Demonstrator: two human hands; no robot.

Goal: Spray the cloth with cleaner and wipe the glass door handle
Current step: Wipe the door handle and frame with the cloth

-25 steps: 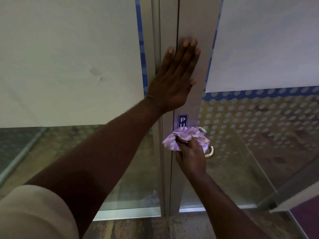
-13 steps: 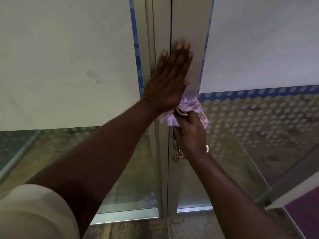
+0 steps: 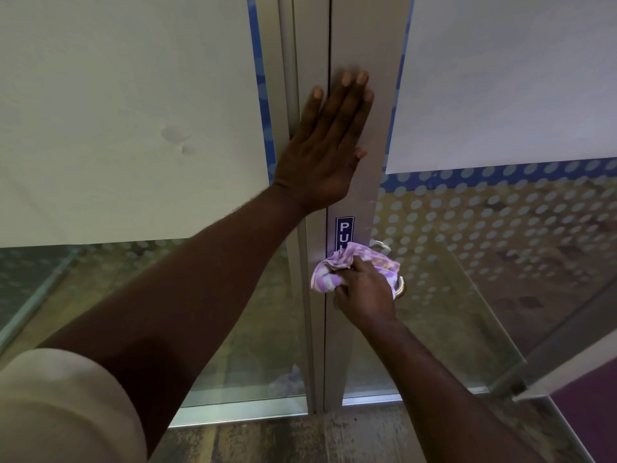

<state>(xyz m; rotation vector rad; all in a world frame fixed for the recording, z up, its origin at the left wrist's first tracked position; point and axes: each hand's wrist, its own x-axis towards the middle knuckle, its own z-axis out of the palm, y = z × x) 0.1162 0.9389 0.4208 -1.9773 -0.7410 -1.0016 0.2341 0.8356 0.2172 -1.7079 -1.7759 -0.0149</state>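
Observation:
My left hand (image 3: pixel 329 152) lies flat, fingers together, against the metal door frame (image 3: pixel 357 202) above a blue push sign (image 3: pixel 344 233). My right hand (image 3: pixel 365 290) grips a bunched purple-and-white checked cloth (image 3: pixel 329 274) and presses it on the metal door handle (image 3: pixel 399 287), of which only the ends show above and below the cloth. No spray bottle is in sight.
Glass door panels stand on both sides, with white sheets (image 3: pixel 127 111) covering their upper parts and a dotted film (image 3: pixel 494 228) on the right one. A metal bottom rail (image 3: pixel 233 412) meets a wooden floor (image 3: pixel 300 439). A purple surface (image 3: pixel 591 409) lies at the right.
My right hand slid the cloth up the frame to just under my left hand, then back down onto the handle. My left hand stayed pressed on the frame.

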